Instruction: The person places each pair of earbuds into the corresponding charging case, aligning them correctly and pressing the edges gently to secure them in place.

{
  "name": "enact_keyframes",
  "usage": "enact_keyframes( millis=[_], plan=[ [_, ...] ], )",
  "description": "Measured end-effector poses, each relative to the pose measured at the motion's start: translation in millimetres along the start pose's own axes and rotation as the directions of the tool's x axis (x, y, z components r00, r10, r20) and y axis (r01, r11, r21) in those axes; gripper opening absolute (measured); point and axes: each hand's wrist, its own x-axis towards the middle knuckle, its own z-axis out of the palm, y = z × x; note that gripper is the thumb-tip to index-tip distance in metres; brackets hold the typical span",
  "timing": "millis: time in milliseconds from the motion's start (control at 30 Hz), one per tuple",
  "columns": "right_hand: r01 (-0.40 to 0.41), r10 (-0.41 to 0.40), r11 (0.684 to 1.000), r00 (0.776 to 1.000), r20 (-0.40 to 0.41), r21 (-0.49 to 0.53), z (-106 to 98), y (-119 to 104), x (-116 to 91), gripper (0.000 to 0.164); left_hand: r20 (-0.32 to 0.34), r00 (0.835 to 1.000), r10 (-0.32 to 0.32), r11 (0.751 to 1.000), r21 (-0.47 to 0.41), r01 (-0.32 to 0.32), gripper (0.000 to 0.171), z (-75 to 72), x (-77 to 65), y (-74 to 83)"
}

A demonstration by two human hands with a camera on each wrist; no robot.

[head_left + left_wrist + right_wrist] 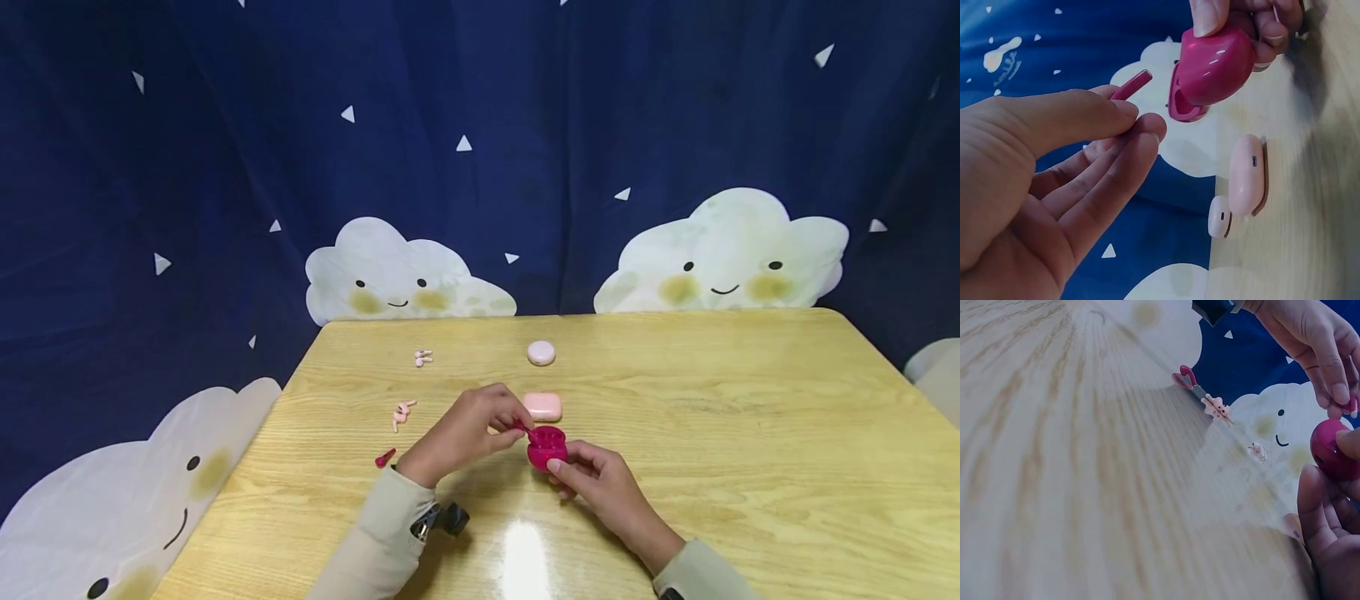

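Between thumb and fingertips my left hand (pixel 468 429) pinches a magenta earbud (pixel 1132 85), its stem end sticking out in the left wrist view. The earbud is just above and left of a magenta earbud case (pixel 547 457), whose lid stands raised. My right hand (pixel 611 492) grips this case from the right, thumb on its front, holding it over the table. What lies inside the case is too small to tell. A second magenta earbud (pixel 386 457) lies on the table left of my left wrist.
Behind the hands sit a pink earbud case (pixel 543 407) and a pale round case (pixel 541 352), both with lids down. Pink earbuds (pixel 402 412) and pale earbuds (pixel 423 358) lie at the left on the wooden table (pixel 750 450). A blue curtain (pixel 525 192) hangs behind.
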Motion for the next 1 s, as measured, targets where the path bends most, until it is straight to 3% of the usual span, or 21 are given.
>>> enact_keyframes(
  millis=[333, 567, 1000],
  plan=[
    [0.012, -0.013, 1.000, 1.000, 0.011, 0.005, 0, 3, -2, 0.031, 0.039, 0.999, -0.003, 0.997, 0.076, 0.000, 0.015, 11.0, 2.1, 2.6],
    [0.026, -0.026, 1.000, 0.999, 0.024, -0.007, -1, 4, 0, 0.031, 0.011, 1.000, 0.011, 0.996, 0.090, -0.011, 0.014, 9.7, 1.3, 3.6],
    [0.036, -0.035, 0.999, 0.999, 0.035, -0.014, -1, 4, -1, 0.029, 0.022, 0.998, 0.051, 0.989, 0.139, -0.053, 0.013, 15.4, 3.2, 3.3]
  ],
)
